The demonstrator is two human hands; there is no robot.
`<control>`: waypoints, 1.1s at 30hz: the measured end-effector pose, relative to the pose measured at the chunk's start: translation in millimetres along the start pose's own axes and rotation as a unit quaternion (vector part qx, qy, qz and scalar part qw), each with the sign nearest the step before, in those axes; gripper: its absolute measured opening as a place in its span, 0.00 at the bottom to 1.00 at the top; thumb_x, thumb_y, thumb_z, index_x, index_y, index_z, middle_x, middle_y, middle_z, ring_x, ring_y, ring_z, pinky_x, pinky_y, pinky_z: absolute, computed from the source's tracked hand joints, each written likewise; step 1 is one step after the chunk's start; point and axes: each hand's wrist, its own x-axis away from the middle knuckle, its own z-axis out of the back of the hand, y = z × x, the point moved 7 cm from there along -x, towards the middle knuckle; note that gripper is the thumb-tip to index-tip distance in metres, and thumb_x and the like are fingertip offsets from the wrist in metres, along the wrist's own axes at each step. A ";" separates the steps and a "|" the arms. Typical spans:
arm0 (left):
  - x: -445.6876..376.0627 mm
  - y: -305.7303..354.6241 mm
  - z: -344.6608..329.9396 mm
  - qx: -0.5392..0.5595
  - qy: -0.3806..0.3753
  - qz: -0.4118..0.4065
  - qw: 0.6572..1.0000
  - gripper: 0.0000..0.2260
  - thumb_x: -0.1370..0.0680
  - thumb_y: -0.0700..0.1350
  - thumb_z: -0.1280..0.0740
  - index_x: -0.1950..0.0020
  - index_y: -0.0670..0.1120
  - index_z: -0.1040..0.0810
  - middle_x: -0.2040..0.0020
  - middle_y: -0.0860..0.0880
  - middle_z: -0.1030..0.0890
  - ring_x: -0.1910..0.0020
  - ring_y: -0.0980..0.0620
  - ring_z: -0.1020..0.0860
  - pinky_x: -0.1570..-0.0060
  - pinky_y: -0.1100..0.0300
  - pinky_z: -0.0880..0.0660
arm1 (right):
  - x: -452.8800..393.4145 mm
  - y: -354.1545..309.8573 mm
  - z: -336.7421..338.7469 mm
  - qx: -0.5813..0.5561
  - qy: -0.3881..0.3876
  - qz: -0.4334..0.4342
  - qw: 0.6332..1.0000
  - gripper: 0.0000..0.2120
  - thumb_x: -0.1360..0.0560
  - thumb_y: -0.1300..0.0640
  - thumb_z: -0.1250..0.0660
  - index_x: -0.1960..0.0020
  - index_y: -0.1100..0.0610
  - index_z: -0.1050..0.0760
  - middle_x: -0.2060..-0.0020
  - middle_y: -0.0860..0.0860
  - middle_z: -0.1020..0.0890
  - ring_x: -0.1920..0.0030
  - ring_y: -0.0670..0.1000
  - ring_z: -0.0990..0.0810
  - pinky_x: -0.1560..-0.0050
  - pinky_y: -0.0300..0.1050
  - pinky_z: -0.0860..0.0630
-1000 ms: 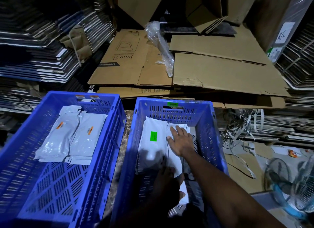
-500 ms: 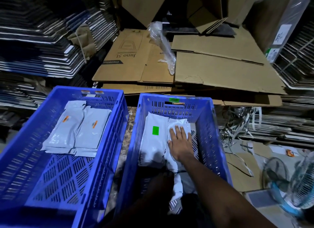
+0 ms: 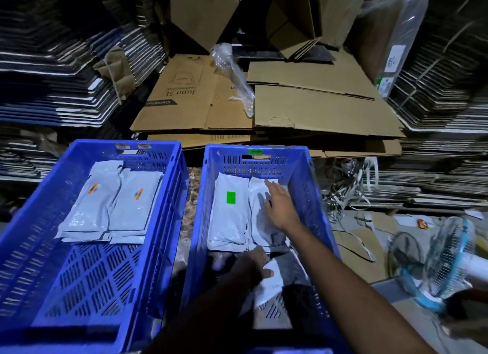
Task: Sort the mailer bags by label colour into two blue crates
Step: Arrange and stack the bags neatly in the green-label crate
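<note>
Mailer bags lie in both crates: two w/ orange labels (image 3: 93,188) side by side at the far end of the left blue crate (image 3: 31,237), and a green-label bag (image 3: 229,211) beside another white bag (image 3: 260,216) at the far end of the right blue crate (image 3: 317,195). Right hand (image 3: 280,208) lies flat on that second bag, fingers straight & spread, pressing it down, not gripping. Left hand (image 3: 249,268) sits nearer in the same crate, in shadow; fingers look curled onto a loose white mailer (image 3: 269,287), thumb on top, though the dark makes the grip hard to read. Bags look thin, soft poly: prob. light, floppy, a bit slick, so they'd sag if lifted by one corner; best pinched at an edge or slid flat w/ a palm. No fragility evident. Crate floors are slotted plastic, may snag a corner. Between the crates a strip of dark marbled tabletop (image 3: 191,221) shows. Beyond: flattened cardboard sheets (image 3: 317,110), a crumpled plastic wrap (image 3: 232,73), tall stacks of folded cartons (image 3: 52,76) both sides, a small fan (image 3: 443,258) at right. Dim, bluish light.
</note>
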 end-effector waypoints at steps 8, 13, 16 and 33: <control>20.1 16.4 2.9 -0.030 -0.100 0.029 0.994 0.16 0.30 0.53 0.30 0.68 0.50 0.36 0.68 0.53 0.34 0.62 0.51 0.31 0.69 0.71 0.39 | 71.7 -4.7 67.0 -0.169 0.156 -0.040 0.972 0.14 0.21 0.63 0.36 0.38 0.55 0.21 0.44 0.51 0.17 0.50 0.44 0.21 0.57 0.21 0.31; 42.6 22.8 38.0 0.049 -0.097 -0.045 0.993 0.12 0.35 0.50 0.27 0.62 0.45 0.26 0.65 0.47 0.25 0.65 0.49 0.26 0.64 0.56 0.32 | 96.9 -3.0 86.1 -0.208 0.181 -0.062 0.959 0.12 0.21 0.62 0.35 0.39 0.57 0.20 0.49 0.48 0.16 0.52 0.42 0.19 0.57 0.21 0.31; 57.9 21.0 63.1 0.345 -0.057 -0.083 0.933 0.14 0.35 0.46 0.24 0.62 0.43 0.28 0.68 0.48 0.25 0.70 0.55 0.29 0.68 0.60 0.33 | 102.8 -3.3 78.1 -0.183 0.161 -0.069 0.967 0.14 0.20 0.56 0.36 0.35 0.55 0.25 0.43 0.46 0.21 0.45 0.45 0.23 0.49 0.33 0.30; 60.4 34.4 120.9 0.468 0.112 -0.172 0.860 0.23 0.27 0.59 0.27 0.34 0.59 0.26 0.33 0.50 0.23 0.27 0.49 0.32 0.27 0.45 0.38 | 87.8 -37.2 66.8 -0.421 0.144 -0.015 0.896 0.08 0.21 0.57 0.32 0.59 0.50 0.22 0.68 0.45 0.22 0.65 0.45 0.23 0.61 0.46 0.26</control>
